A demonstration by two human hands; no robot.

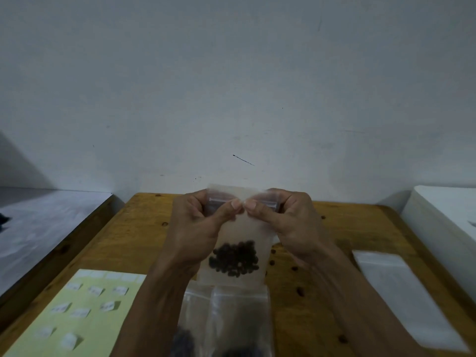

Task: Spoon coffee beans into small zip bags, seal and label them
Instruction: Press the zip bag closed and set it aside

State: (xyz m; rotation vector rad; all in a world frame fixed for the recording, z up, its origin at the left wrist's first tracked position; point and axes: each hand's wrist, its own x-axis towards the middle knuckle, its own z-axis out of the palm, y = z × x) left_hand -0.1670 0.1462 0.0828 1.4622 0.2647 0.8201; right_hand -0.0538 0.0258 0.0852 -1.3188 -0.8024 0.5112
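I hold a small clear zip bag [240, 230] upright above the wooden table [144, 228]. Dark coffee beans [234, 257] lie in a clump at its bottom. My left hand [198, 228] and my right hand [288, 222] both pinch the zip strip at the top, thumbs meeting in the middle. Below the bag lie two more clear bags [226, 320] flat on the table, with dark beans at their near ends. A pale yellow label sheet [77, 313] with several small white labels sits at the lower left.
A stack of empty clear bags [401, 295] lies at the right of the table. Loose beans [300, 291] are scattered on the wood near my right wrist. A white box [448, 217] stands at the far right. A grey surface [38, 222] adjoins the table's left edge. A wall rises behind.
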